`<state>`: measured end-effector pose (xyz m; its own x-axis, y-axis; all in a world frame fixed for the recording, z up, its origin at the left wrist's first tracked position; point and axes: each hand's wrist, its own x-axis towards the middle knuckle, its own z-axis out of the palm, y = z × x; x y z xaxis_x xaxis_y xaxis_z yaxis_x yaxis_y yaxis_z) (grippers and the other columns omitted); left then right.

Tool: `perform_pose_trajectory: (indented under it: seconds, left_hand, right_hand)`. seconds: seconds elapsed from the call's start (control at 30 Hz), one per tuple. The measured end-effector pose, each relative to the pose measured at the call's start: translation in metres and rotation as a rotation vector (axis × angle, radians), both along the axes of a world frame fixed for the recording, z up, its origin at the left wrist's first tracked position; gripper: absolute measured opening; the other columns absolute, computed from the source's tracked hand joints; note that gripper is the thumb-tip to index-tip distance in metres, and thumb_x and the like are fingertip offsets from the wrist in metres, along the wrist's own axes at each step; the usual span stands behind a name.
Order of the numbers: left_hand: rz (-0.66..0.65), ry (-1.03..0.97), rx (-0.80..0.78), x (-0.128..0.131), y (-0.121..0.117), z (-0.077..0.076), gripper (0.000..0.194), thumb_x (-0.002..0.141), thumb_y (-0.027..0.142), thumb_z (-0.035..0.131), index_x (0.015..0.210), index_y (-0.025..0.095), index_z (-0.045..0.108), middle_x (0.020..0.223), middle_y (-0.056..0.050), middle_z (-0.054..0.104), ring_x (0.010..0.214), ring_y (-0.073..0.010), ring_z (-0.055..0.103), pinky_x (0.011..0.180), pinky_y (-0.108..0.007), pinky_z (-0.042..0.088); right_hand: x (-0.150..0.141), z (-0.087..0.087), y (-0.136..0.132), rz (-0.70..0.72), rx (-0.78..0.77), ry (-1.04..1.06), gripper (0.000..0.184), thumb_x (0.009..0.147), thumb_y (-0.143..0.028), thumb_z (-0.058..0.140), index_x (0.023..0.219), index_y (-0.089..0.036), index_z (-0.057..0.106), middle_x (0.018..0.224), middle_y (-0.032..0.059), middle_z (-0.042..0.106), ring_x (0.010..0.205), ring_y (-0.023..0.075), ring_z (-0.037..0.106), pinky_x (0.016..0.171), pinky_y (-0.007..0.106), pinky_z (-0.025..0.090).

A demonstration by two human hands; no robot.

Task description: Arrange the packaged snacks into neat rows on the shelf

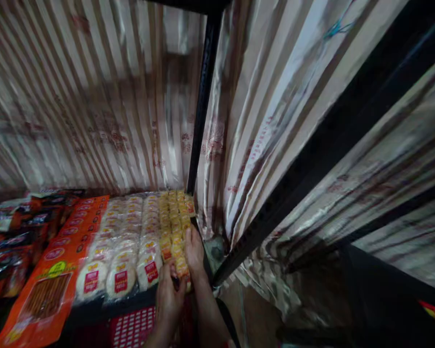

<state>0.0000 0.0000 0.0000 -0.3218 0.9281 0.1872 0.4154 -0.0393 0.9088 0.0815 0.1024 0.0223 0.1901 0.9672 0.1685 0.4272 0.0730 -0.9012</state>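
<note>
Rows of small yellow-wrapped packs (176, 222) stand at the right end of the shelf display. My right hand (195, 253) lies along the right side of the outermost row, its fingers stretched out against the wrappers. At the front end of the same rows, my left hand (169, 290) has its fingers and thumb curled in. A small dark spot shows between them, but what they hold cannot be made out. Just left are rows of round white packs with red labels, such as this round white pack (121, 280).
A long orange bag of brown sticks (54, 270) lies left of the white packs, with several dark and orange bags (21, 241) beyond. A black shelf post (203, 96) rises behind, and a black diagonal beam (293, 179) crosses the right. Striped sheeting (112, 96) hangs around the shelf.
</note>
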Motion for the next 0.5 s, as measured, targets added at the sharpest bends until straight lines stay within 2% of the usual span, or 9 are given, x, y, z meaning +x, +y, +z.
perform_pose_trajectory:
  seconds: [0.13, 0.27, 0.37, 0.5]
  left_hand:
    - [0.019, 0.002, -0.031, 0.001, -0.001, 0.002, 0.043, 0.073, 0.042, 0.05, 0.108, 0.016, 0.054, 0.101, -0.011, 0.061, 0.097, -0.027, 0.059, 0.088, -0.045, 0.047]
    - [0.025, -0.032, -0.074, 0.004, -0.003, 0.007, 0.048, 0.075, 0.043, 0.049, 0.114, 0.015, 0.051, 0.104, -0.012, 0.059, 0.094, -0.0258, 0.059, 0.084, -0.043, 0.049]
    - [0.047, -0.049, -0.05, 0.006, -0.003, 0.01, 0.051, 0.075, 0.041, 0.049, 0.117, 0.014, 0.049, 0.104, -0.012, 0.056, 0.092, -0.0245, 0.058, 0.082, -0.041, 0.049]
    - [0.041, -0.03, -0.007, 0.003, -0.003, 0.011, 0.046, 0.074, 0.039, 0.05, 0.113, 0.013, 0.052, 0.1, -0.011, 0.056, 0.091, -0.0248, 0.057, 0.083, -0.042, 0.049]
  right_hand:
    - [0.0, -0.003, 0.002, -0.015, -0.002, 0.009, 0.056, 0.092, -0.049, 0.025, 0.125, -0.015, 0.054, 0.127, 0.0128, 0.057, 0.119, 0.0206, 0.05, 0.102, 0.034, 0.034]
    - [0.002, -0.002, 0.001, 0.001, -0.053, -0.002, 0.065, 0.091, -0.052, 0.02, 0.131, -0.01, 0.048, 0.133, 0.0157, 0.052, 0.126, 0.0226, 0.044, 0.107, 0.037, 0.029]
    - [0.002, -0.001, 0.0, 0.012, -0.091, -0.003, 0.068, 0.091, -0.053, 0.018, 0.135, -0.008, 0.044, 0.137, 0.0163, 0.048, 0.129, 0.0232, 0.041, 0.109, 0.039, 0.025]
    - [0.0, -0.002, -0.002, -0.007, -0.122, -0.001, 0.066, 0.092, -0.051, 0.019, 0.136, -0.008, 0.043, 0.142, 0.0158, 0.041, 0.134, 0.0236, 0.034, 0.112, 0.04, 0.02]
